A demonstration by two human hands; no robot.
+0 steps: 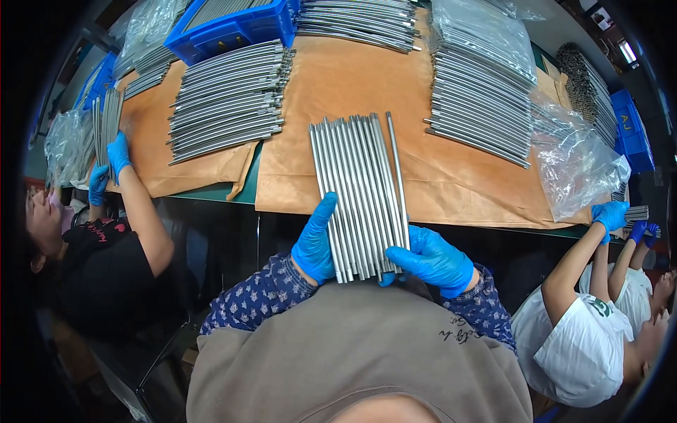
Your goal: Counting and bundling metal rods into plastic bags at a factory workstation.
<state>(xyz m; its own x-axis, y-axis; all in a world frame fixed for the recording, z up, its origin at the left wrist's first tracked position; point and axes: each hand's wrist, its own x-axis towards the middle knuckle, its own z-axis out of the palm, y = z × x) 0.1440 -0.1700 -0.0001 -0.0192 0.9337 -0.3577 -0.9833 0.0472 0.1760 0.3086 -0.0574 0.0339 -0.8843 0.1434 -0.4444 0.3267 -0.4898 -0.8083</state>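
A flat bundle of slim metal rods (358, 190) stands out before me, side by side, their far ends over the brown-covered table. My left hand (316, 240), in a blue glove, is closed along the bundle's left side, with the thumb lying up the edge rod. On the right side, my gloved right hand (430, 259) grips the lower end; its thumb presses across the front and its other fingers are partly hidden behind. One rod (396, 169) at the right edge leans a little apart from the others at its top.
Brown paper (345, 77) covers the table. Rod piles lie at left (226, 102) and right (479, 99), the right one partly under clear plastic (486, 35). A blue bin (233, 32) holds more rods. Co-workers with blue gloves sit at left (118, 151) and right (610, 213).
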